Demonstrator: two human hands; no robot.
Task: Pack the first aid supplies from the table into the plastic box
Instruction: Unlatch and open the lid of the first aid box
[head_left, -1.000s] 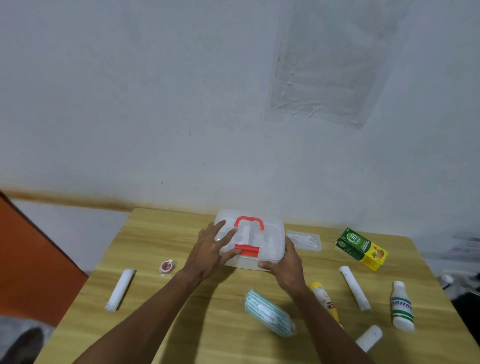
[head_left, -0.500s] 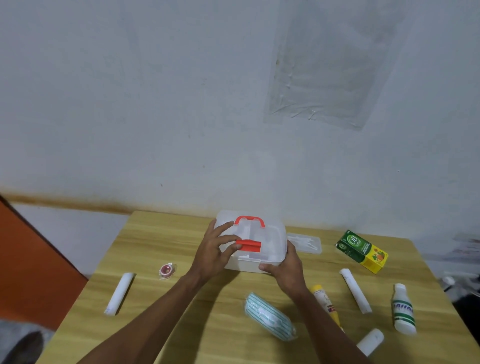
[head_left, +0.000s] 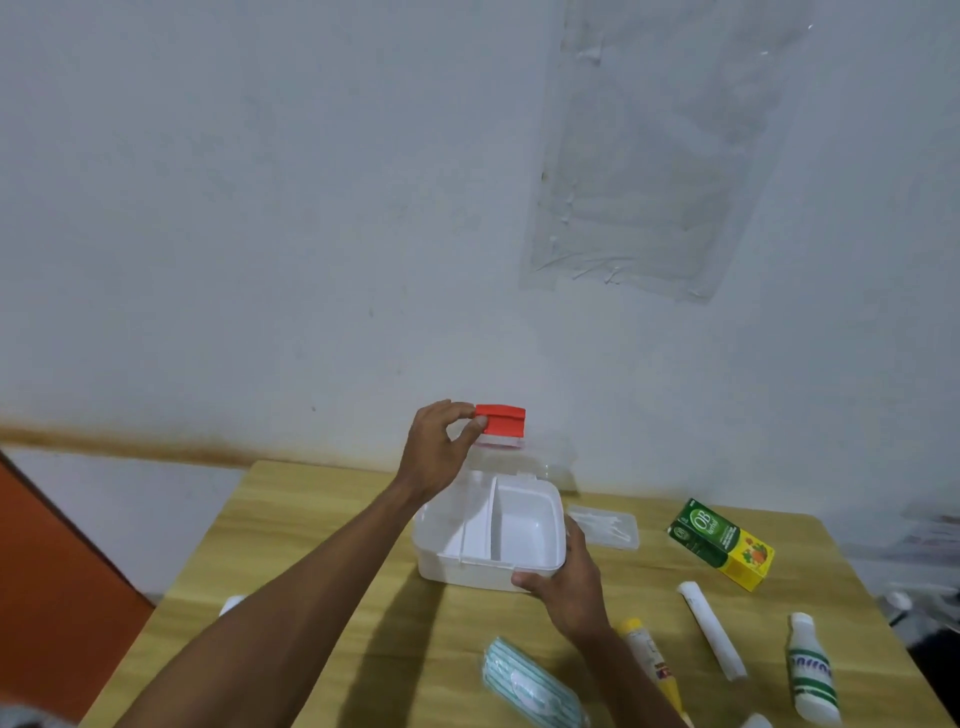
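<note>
Two bare hands are seen at a white rectangular plastic box placed near the far edge of the pale wooden bench. The box's clear plastic lid is raised upright at the far side, with its red latch at the top. The latch is pinched at its left end between thumb and fingers of the left hand. The near right corner of the box is gripped by the right hand, fingers curled against the side wall and thumb along the front. The interior is exposed and is divided by a white partition; no contents can be made out inside.

The supplies are recorded on the bench, outside the box. A clear flat packet of cotton swabs lies just right of the box. A green and yellow carton lies further right, tilted. A white rolled bandage lies near the right forearm, with a white bottle with green bands beyond it toward the right edge. A yellow tube is partly hidden by the right forearm. A green-striped pack of face masks lies at the near edge between the forearms. A small white object shows beside the left forearm; its kind cannot be told.
</note>
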